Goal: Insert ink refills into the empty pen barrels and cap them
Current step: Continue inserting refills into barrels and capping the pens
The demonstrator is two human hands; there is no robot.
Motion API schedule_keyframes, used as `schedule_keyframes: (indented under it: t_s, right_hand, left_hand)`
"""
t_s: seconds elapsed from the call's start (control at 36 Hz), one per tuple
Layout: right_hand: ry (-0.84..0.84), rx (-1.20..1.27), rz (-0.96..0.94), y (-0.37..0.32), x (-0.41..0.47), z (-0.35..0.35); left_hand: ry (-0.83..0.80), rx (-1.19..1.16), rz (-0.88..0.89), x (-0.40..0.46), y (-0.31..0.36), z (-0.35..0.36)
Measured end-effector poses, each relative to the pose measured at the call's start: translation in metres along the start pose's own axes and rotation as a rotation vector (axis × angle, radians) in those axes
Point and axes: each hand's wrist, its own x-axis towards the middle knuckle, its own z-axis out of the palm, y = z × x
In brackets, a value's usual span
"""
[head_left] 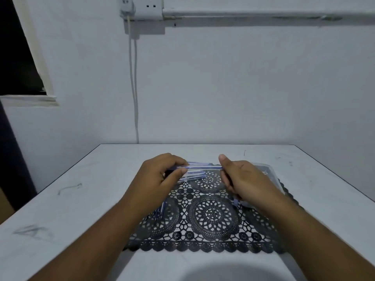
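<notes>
Where hands (160, 175) work, table (81, 199), wall (223, 88)

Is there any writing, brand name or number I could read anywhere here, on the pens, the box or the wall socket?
None can be read.
Pen held between the left hand and right hand: any print is blurred.
Clear plastic box: no label legible.
Wall socket: no readable marking.
Table: only pen scribbles, not words.
</notes>
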Motion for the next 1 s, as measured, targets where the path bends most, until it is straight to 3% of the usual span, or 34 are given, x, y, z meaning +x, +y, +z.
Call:
schedule_keyframes:
  t_s: [0.17,0.31,0.42,0.61,0.86,1.0]
  right_hand:
    - [-0.129,0.359,0.042,0.004,0.004,-0.003]
    - [-0.158,0.338,-0.01,0.003,0.004,-0.006]
    - [-0.083,0.189,-0.13,0.004,0.001,-0.007]
    - [0.048,0.307,-0.179,0.0,-0.002,-0.007]
    - [0.207,0.278,-0.304,0.005,0.005,-0.018]
    - [0.321,0.355,-0.203,0.013,0.01,-0.038]
  left_hand:
    - [0.009,0.146,0.097,0.001,-0.005,-0.003]
    - [-0.039,0.127,0.082,0.002,-0.006,-0.004]
    - [-0.047,0.1,0.053,0.002,-0.006,-0.004]
    - [-0.049,0.125,0.031,0.003,-0.01,-0.007]
    - [-0.045,0.043,-0.06,0.003,-0.011,-0.012]
    - [-0.046,-0.014,-0.133,0.002,-0.014,-0.014]
